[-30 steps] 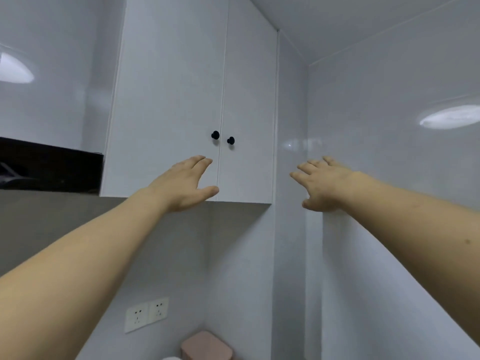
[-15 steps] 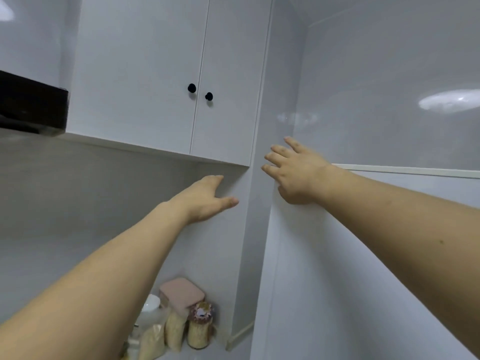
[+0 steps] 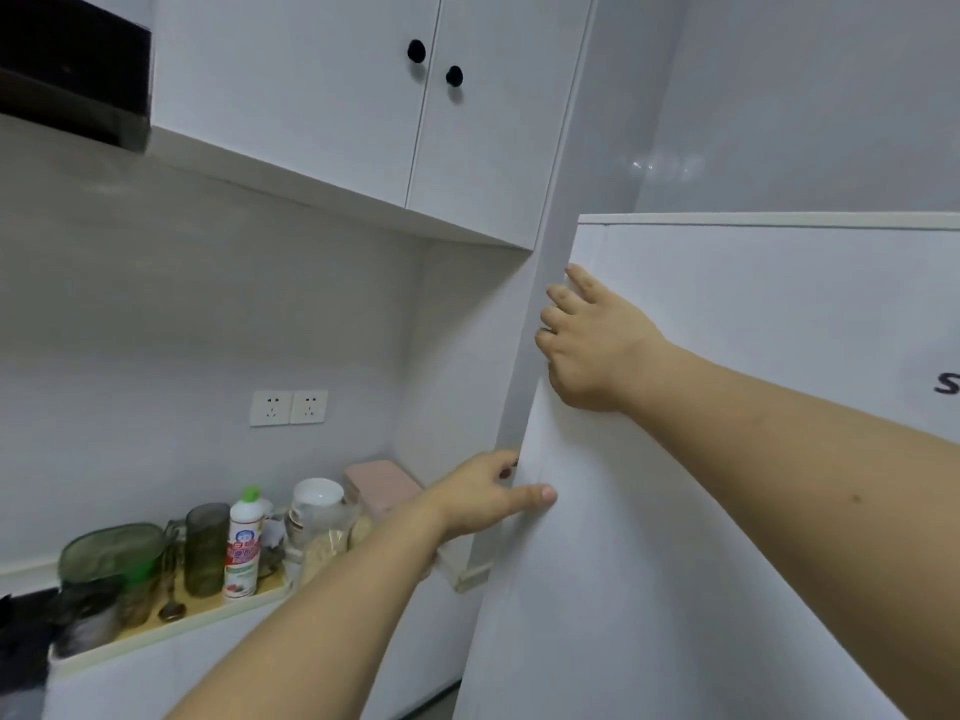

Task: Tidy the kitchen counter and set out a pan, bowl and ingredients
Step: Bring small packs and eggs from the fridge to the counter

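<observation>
A tall white fridge door [image 3: 753,314] fills the right side. My right hand [image 3: 597,345] is on its upper left edge, fingers curled around that edge. Lower down, my left hand [image 3: 483,498] pinches the same edge, thumb on the front face and fingers tucked behind it. The door looks closed or barely ajar; the gap is hidden by my hands. On the counter [image 3: 156,636] to the left stand a white bottle with a green cap [image 3: 243,543], a dark green tumbler [image 3: 207,548], a clear jar with a white lid [image 3: 317,504] and a pink-lidded container [image 3: 382,483].
White wall cupboards with two black knobs [image 3: 337,96] hang above the counter, shut. A black range hood [image 3: 67,70] is at the top left, and a dark hob [image 3: 21,631] at the bottom left. A double socket [image 3: 288,406] is on the back wall.
My view tilted down from the wall cupboards to the counter and fridge. Both hands dropped and moved onto the fridge door's left edge.
</observation>
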Demonstrator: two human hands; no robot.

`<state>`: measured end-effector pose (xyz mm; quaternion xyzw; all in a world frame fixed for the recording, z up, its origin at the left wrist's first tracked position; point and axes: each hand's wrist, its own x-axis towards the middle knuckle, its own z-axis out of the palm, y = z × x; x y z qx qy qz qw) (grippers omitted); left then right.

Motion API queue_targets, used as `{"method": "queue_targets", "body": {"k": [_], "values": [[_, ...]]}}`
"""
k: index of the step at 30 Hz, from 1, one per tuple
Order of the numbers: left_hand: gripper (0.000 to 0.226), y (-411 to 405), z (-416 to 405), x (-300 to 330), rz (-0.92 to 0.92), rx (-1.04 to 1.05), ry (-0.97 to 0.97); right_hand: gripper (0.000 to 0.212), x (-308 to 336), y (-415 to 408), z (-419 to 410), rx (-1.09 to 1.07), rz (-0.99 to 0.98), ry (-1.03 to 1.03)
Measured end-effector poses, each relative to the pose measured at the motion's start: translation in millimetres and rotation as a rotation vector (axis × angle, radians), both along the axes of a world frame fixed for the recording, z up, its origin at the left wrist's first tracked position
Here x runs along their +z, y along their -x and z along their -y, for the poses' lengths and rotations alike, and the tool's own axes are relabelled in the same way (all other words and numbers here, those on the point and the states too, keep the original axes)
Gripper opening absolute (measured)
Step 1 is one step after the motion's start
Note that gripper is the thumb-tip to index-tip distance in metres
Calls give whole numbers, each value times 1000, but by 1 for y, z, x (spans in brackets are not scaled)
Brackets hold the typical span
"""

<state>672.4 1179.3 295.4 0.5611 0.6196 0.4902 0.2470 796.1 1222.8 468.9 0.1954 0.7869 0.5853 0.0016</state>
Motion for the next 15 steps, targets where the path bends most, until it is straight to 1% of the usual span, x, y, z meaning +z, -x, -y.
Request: {"method": "queue_targets", "body": {"k": [3, 7, 11, 13, 15], "values": [[34, -3, 0, -5, 184, -44, -25, 48, -14, 6, 5, -3, 4, 60], [29, -10, -3, -18, 271, -12, -105, 48, -31, 1, 2, 58, 1, 49], [33, -22, -7, -33, 400, 24, -216, 48, -36, 0, 3, 94, -22, 10], [33, -29, -6, -37, 437, 29, -250, 54, -40, 0, -2, 123, -40, 22], [34, -31, -5, -38, 445, 50, -275, 71, -45, 3, -7, 195, -75, -4]]}}
